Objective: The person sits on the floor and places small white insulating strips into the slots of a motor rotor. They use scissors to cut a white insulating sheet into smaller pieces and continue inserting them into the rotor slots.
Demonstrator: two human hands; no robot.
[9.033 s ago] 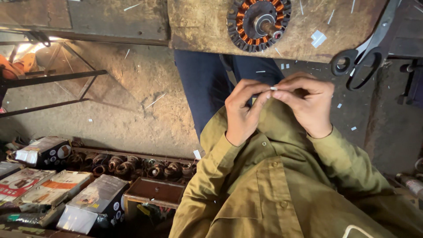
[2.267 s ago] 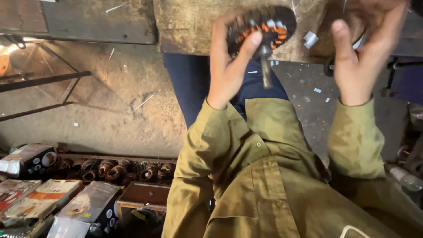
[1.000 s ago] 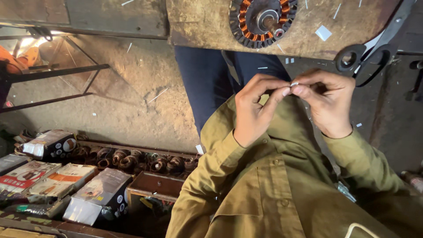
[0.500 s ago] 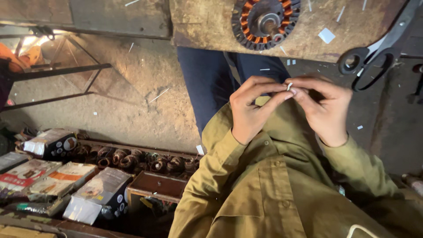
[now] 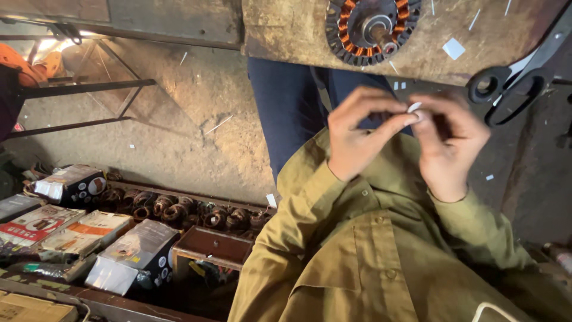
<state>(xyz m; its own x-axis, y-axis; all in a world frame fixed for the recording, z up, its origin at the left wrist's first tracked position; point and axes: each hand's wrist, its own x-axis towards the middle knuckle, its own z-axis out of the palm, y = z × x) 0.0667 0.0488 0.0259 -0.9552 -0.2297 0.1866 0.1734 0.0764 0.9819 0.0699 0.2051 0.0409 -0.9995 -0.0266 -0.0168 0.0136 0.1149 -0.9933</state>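
Little moved: both hands' grip, left hand (image 5: 357, 140) and right hand (image 5: 450, 143), pinches white slip (image 5: 413, 108) below bench edge (image 5: 429, 68).

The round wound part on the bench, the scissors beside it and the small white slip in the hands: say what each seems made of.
Round wound part: dark stacked steel with glossy orange-brown coils, likely enamelled copper wire.
Scissors: dull grey metal blades, black handles, probably plastic or painted.
White slip, pinched between left hand and right hand: thin, matte, probably paper; too small to be sure.

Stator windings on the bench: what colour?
Copper-orange coils in the stator, set in a dark ring; head view shows it, the only view.
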